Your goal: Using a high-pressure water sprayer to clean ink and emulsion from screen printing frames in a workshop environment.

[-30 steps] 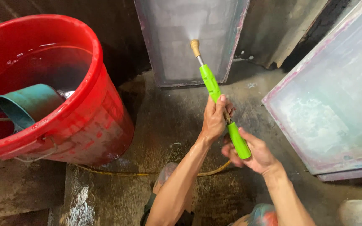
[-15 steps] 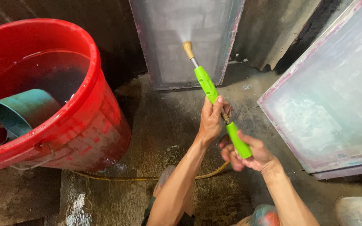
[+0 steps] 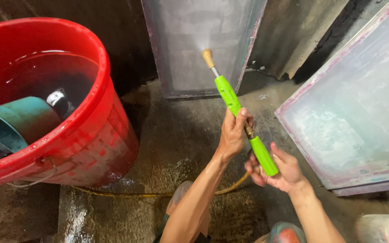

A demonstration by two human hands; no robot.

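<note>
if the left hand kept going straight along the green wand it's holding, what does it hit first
Probably the grey framed screen leaning on the wall. The left hand points up the green spray wand, whose brass nozzle faces that screen; depth is unclear.

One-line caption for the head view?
Both hands, left and right, grip a green spray wand misting a framed screen beside a red tub.
</note>
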